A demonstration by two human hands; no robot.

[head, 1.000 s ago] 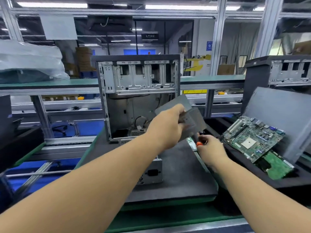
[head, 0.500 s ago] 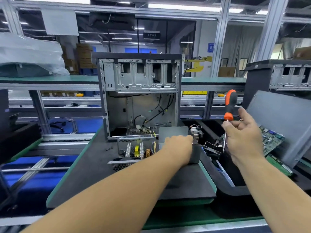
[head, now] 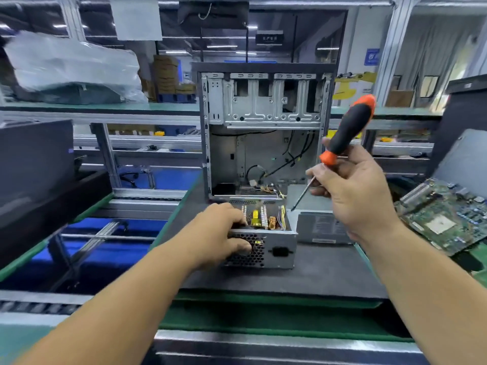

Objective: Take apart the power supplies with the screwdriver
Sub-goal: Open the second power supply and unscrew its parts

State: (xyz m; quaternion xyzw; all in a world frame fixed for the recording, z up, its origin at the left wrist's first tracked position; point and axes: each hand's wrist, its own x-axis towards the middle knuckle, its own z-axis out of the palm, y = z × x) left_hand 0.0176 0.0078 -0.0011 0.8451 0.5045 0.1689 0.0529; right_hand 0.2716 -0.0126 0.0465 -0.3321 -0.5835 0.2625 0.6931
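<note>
Presently our left hand [head: 221,230] grips the open power supply [head: 266,242] on the dark mat [head: 316,275], before the computer case [head: 263,127]. Our right hand [head: 353,196] holds the screwdriver [head: 345,133], tip down. Beside it lies the removed cover [head: 321,227]; we find its label unreadable. Circuit boards [head: 445,214] far right.

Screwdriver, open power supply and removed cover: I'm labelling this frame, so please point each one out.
screwdriver [head: 347,129], head view, on the black handle.
open power supply [head: 279,250], head view, on its front metal face.
removed cover [head: 320,227], head view, on its labelled grey side.
</note>
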